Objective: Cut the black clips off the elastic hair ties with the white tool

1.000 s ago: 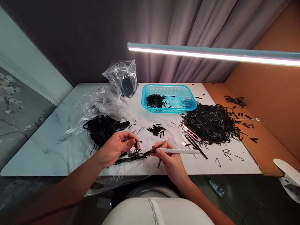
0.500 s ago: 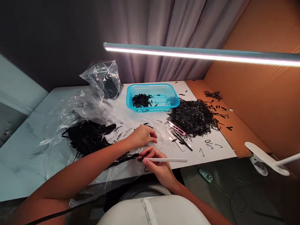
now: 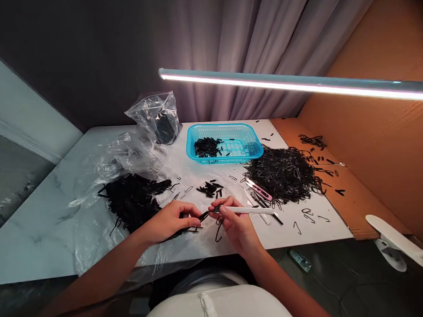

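Observation:
My left hand (image 3: 172, 219) is closed, pinching a strip of black pieces (image 3: 200, 217) near the table's front edge. My right hand (image 3: 235, 223) is closed round a slim white tool (image 3: 250, 210), held like a pen, with its tip at the strip's right end. A thin black loop (image 3: 218, 228) hangs below my right fingers. A small cluster of short black pieces (image 3: 210, 188) lies just beyond both hands.
A blue basket (image 3: 252, 139) with black pieces stands at the back. A big heap of black loops (image 3: 284, 174) lies right, a dark pile (image 3: 132, 199) on clear plastic sheet left. A pink cutter (image 3: 260, 190), a plastic bag (image 3: 158, 116), a lamp bar (image 3: 292, 85) and a cardboard wall (image 3: 382, 137) surround them.
My left hand reached out to the cluster of short pieces, then came back to the strip beside my right hand. The camera swung right, then partly back.

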A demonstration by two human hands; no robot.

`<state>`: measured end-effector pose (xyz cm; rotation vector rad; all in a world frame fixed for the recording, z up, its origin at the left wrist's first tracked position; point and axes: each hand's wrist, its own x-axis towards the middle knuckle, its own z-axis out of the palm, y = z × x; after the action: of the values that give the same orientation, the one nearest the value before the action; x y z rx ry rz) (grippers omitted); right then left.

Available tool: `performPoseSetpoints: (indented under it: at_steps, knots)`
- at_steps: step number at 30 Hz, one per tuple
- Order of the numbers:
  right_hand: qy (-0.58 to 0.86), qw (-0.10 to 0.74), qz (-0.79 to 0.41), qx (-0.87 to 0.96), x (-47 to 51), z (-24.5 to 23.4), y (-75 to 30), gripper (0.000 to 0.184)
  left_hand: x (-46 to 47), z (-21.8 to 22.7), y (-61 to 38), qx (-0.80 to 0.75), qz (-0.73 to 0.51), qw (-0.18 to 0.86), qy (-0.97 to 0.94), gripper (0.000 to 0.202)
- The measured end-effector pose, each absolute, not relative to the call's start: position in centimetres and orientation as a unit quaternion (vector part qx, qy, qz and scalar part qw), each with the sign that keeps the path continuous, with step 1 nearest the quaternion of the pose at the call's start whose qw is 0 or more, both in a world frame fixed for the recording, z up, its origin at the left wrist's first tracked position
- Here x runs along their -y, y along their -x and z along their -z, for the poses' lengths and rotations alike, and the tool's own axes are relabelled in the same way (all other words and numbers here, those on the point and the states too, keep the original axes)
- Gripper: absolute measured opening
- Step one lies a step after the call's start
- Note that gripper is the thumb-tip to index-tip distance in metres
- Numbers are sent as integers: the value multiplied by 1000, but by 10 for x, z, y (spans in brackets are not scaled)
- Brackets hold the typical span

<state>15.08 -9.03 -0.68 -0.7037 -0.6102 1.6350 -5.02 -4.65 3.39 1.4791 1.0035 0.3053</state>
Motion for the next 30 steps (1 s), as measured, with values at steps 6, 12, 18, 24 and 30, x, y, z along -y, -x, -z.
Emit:
performPoseSetpoints:
  at_steps: [6, 12, 18, 24, 30]
  knots:
    - [354, 560, -678, 319, 96, 11, -146, 19, 59, -36, 49, -451, -186, 630, -604, 18]
    - [374, 544, -656, 365, 96, 6, -144, 20, 60, -26, 51, -479, -193, 602, -609, 20]
    - [394, 536, -642, 382, 95, 3, -138, 21, 65, -27, 53, -486, -202, 573, -628, 20]
    - [399, 531, -643, 381, 95, 2, -132, 23, 71, -22, 52, -525, -256, 485, -651, 27]
    - [361, 534, -660, 386, 95, 0, -130, 21, 75, -24, 53, -518, -279, 526, -614, 27]
